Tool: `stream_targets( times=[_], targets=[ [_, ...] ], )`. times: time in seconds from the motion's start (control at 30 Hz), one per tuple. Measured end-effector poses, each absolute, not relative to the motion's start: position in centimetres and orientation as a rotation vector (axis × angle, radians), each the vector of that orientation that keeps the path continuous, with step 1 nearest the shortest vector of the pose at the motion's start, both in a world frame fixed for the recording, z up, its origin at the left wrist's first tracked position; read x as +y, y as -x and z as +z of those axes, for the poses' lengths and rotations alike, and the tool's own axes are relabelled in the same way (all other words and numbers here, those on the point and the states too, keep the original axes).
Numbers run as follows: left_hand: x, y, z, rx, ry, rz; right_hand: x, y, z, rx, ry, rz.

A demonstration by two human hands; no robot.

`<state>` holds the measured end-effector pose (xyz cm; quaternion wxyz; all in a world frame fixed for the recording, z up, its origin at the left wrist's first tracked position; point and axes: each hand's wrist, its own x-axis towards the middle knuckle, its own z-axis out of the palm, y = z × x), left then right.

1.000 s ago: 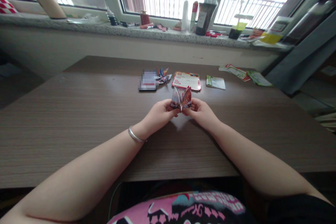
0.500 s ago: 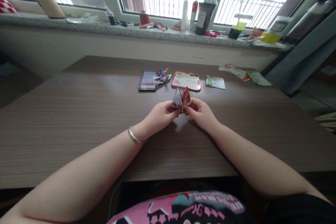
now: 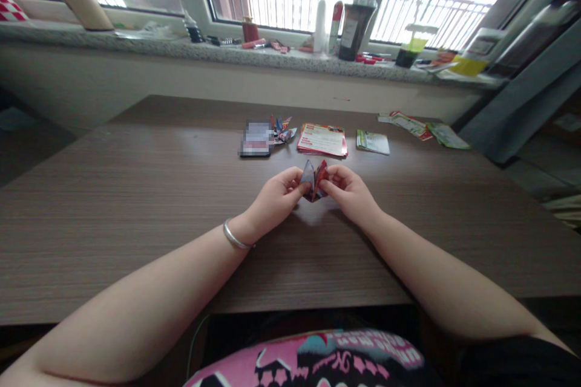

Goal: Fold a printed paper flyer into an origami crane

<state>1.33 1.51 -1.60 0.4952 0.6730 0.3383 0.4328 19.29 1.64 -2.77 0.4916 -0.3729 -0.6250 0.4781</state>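
Between my two hands is a small folded paper piece, red on one side and bluish-grey on the other, with two points standing up. My left hand pinches its left half between thumb and fingers. On the right half, my right hand has a similar pinch. The paper is held just above the table. Behind it lie a stack of printed red-and-white sheets and, to the left, several folded paper figures beside a phone-like flat object whose face is blurred out.
A smaller stack of green-and-white cards lies to the right on the brown table. Further right are loose printed strips and a green packet. Bottles, a dark cup and small items line the windowsill.
The folded paper has turned and sits slightly lower, its two points now further apart at the top. My fingers have shifted their hold on both sides.
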Motion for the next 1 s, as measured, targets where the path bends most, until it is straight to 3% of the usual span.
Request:
stream_targets(
  times=[1.0],
  targets=[
    [0.8, -1.4, -1.2, 0.814, -1.592, 1.258, 0.5, -19.3, -1.9, -1.523, 0.895, 0.995]
  ],
)
